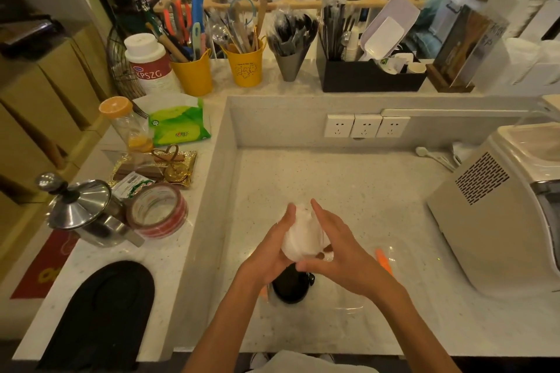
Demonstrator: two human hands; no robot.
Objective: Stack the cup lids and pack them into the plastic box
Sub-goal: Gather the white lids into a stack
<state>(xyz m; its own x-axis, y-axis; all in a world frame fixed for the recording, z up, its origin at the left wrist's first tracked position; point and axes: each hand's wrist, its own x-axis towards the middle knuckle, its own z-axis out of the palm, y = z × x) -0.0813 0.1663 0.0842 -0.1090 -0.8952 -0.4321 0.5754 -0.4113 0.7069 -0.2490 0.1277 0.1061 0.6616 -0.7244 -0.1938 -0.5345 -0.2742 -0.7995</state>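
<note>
Stack of white cup lids [303, 233], raised above the counter [348, 185] and clasped between both palms, just over the near end of the clear plastic box [351, 303]. Left hand [272, 254] cupped round the left side, fingers curled behind the stack and mostly hidden, thumb laid up along the front. Right hand [342, 254] flat against the right side, fingers pressed together and pointing away, thumb tucked under the bottom lid.

Judged as the squaring-up step before packing:

- Keep the palms parallel and squeeze evenly, so that the rims nest flush and none stands proud.
- Support the bottom with the thumb; thin lids of this kind likely slip out sideways under a lopsided grip.
- Turn the stack a little between the palms to check alignment all round, as the far side cannot be seen from here.
- Lower it into the box beside the black lid stack [292, 289], which seems to sit inside already, though hard to tell for certain through the clear wall.
- Mind the orange latch [384, 262] on the rim while going down, and avoid tilting.
- Release only once the base rests flat.
</note>
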